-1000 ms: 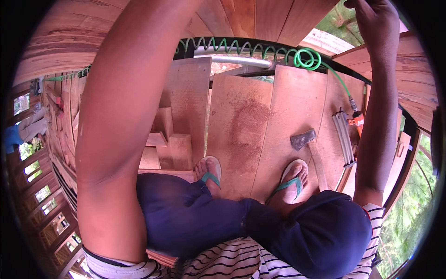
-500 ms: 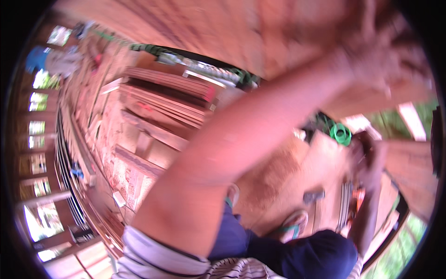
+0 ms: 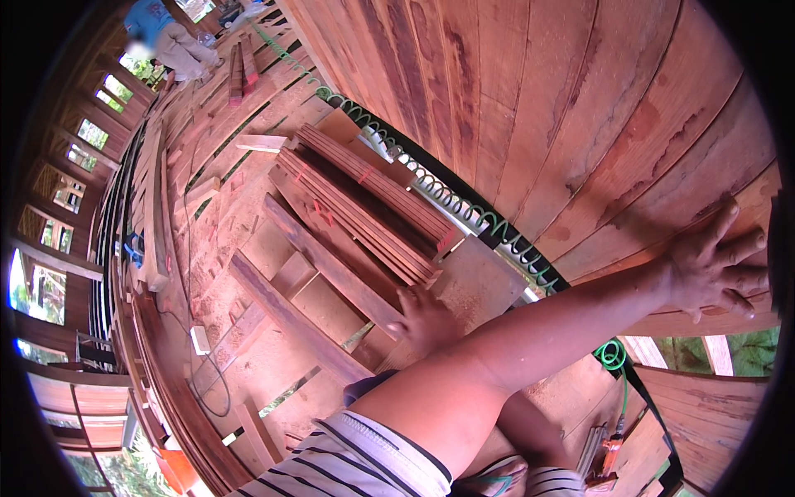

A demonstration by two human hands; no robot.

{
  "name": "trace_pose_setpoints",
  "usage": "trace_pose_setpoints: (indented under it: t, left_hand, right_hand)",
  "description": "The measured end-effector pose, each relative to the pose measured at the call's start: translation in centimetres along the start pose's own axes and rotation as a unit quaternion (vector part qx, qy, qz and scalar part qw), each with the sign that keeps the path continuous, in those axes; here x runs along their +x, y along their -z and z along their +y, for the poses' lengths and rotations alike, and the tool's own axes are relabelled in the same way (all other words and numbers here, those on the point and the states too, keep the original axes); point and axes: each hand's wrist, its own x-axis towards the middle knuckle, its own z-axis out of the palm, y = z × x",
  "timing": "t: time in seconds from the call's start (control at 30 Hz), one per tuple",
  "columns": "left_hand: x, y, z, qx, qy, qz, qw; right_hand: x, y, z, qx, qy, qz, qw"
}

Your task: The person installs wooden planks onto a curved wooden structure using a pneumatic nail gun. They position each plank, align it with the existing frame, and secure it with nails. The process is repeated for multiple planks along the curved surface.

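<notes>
My left arm crosses in front of me to the right. My left hand [image 3: 716, 263] lies against the wooden plank wall [image 3: 546, 91] with its fingers spread and holds nothing. Beneath that arm my right arm reaches to the left. My right hand [image 3: 426, 319], slightly blurred, has its fingers stretched apart over the near end of a long wooden beam [image 3: 331, 263]; I cannot tell whether it touches. Just beyond it lies a stack of reddish-brown boards [image 3: 364, 211]. A second beam [image 3: 290, 311] runs alongside, nearer to me.
Along the wall's foot runs a coiled hose [image 3: 447, 195], with a bright green coil [image 3: 611, 354] further right. An orange-handled tool [image 3: 611, 451] lies at lower right. A white socket block [image 3: 199, 340] and cord lie on the dusty, gapped floor. Another person [image 3: 170, 41] bends at far left.
My view has turned to the right. My right hand has swung from the right side to the left, under my left arm, toward the boards. My left hand stays by the wall.
</notes>
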Motion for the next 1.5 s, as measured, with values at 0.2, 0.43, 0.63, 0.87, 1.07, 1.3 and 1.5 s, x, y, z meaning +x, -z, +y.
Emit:
trace_pose_setpoints:
  t: [0.2,0.43,0.63,0.87,1.07,1.3,1.5]
  left_hand:
    - [0.4,-1.5,0.9,-0.005,-0.003,-0.011,1.000]
    - [1.1,-1.5,1.8,-0.076,0.009,0.027,0.997]
    - [0.5,-2.0,2.0,-0.079,0.020,0.033,0.996]
    - [0.3,-2.3,2.1,-0.101,0.012,0.049,0.994]
    - [0.0,-2.6,1.6,-0.110,0.007,0.057,0.992]
    - [0.2,-2.6,1.6,-0.091,-0.003,0.035,0.995]
    - [0.3,-2.9,1.7,-0.097,-0.009,0.020,0.995]
  right_hand:
    - [1.1,-5.4,-3.4,-0.104,-0.039,0.001,0.994]
    - [-0.8,-2.9,2.5,0.090,-0.012,-0.260,0.961]
    - [-11.7,6.3,13.6,-0.001,0.063,-0.681,0.730]
    - [-18.8,1.5,12.6,0.294,-0.046,-0.442,0.846]
    - [-17.2,-6.2,8.2,0.195,-0.058,-0.342,0.917]
    - [-21.5,16.3,10.5,0.176,-0.091,-0.387,0.901]
    - [-34.4,29.9,11.9,0.004,-0.298,-0.318,0.900]
